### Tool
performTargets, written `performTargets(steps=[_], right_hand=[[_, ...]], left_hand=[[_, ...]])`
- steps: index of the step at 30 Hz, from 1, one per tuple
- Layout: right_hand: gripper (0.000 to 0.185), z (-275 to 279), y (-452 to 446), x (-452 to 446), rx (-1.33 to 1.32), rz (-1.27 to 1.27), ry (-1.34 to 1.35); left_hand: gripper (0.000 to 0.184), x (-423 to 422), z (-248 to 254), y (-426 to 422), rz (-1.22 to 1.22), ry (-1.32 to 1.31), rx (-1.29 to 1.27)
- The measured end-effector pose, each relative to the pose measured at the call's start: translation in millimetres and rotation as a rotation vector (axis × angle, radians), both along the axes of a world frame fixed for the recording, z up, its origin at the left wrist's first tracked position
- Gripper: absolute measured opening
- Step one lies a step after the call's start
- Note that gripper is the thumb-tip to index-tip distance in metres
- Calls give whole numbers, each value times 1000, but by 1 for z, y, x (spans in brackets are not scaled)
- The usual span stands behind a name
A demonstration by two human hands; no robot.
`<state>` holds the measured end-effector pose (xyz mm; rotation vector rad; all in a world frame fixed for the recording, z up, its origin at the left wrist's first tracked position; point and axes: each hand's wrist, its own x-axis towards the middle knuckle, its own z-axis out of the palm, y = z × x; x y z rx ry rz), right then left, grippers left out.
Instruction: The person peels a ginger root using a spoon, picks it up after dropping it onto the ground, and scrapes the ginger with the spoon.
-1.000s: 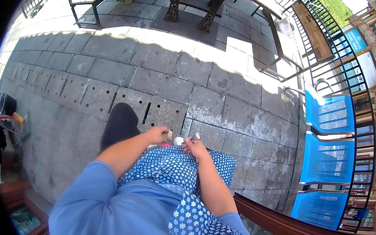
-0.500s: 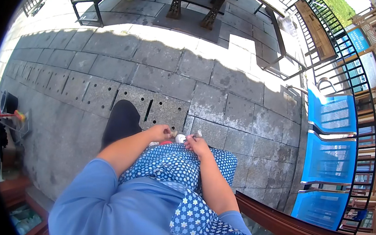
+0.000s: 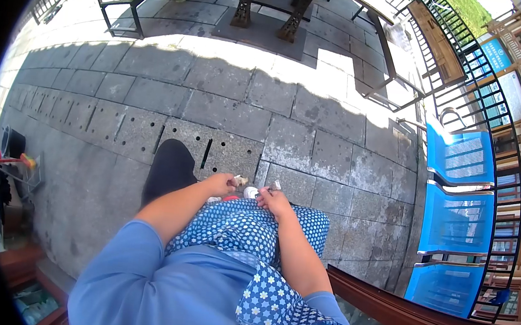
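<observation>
My left hand [image 3: 221, 184] is closed, pinching a small pale beige thing [image 3: 242, 180] at its fingertips; its kind is too small to make out. Over the right side of my lap, my right hand [image 3: 275, 203] also pinches something, a small whitish piece [image 3: 276, 185] that sticks up above the fingers. Between the two hands shows a white round thing [image 3: 251, 192], partly hidden by the apron. A bit of red [image 3: 230, 198] peeks out just below my left hand. The blue flowered apron [image 3: 222, 228] covers my lap.
Grey stone paving [image 3: 215, 110] spreads in front of me, with a row of drain slabs [image 3: 140, 131]. Blue metal seats [image 3: 456, 221] stand along the black railing on the right. Tables [image 3: 271, 2] are at the far side. A red-handled item [image 3: 10, 158] is at the left.
The pale beige thing in my left hand now shows more plainly, poking out to the right of the fingertips. My right hand stays almost in place.
</observation>
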<state>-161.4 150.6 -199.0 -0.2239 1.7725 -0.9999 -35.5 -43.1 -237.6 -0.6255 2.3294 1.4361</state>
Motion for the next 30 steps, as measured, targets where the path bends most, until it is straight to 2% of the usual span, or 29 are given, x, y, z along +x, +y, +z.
performTargets(steps=[5, 7, 8, 10, 12, 14, 16, 17, 19, 21, 22, 24, 25, 27, 28, 30], right_hand=[[38, 0, 0, -1, 17, 27, 0], [35, 3, 0, 1, -47, -22, -4], [35, 6, 0, 2, -49, -21, -5], [32, 10, -1, 3, -18, -57, 82], [31, 10, -2, 0, -16, -40, 112], [30, 4, 1, 2, -32, -94, 131], [29, 1, 2, 2, -94, -202, 190], [28, 0, 2, -3, -83, -223, 226], [27, 4, 3, -17, -76, -254, 263], [23, 24, 4, -24, -285, -563, 258], [23, 37, 5, -28, -285, -574, 253], [21, 60, 12, -36, -452, -761, 242], [21, 66, 20, -39, -443, -762, 238], [21, 72, 37, -50, -263, -579, 553], [21, 66, 48, -58, -257, -576, 547], [18, 43, 73, -64, 88, -206, 1007]], left_hand=[[29, 2, -14, -2, -7, -6, 0], [31, 9, -33, -2, -181, 453, -516], [31, 5, -8, -2, -180, 452, -518], [47, -10, 38, -2, -259, -288, 71], [61, -8, 30, 1, -231, -281, 68], [54, -7, 27, 0, -206, -297, 74], [51, -4, 8, -1, -164, -109, 59], [41, -3, -1, -1, -140, -94, -37], [38, 4, -14, -1, -144, -56, -95], [33, 10, -12, -4, -148, -63, -124], [33, 12, -5, -3, -159, -68, -128], [33, 16, 11, -2, -133, -116, -154], [34, 17, 7, -3, -120, -139, -134], [34, 16, 18, 0, -115, -147, -118], [34, 14, 24, 1, -110, -151, -111], [36, 12, 27, 4, -112, -142, -94]])
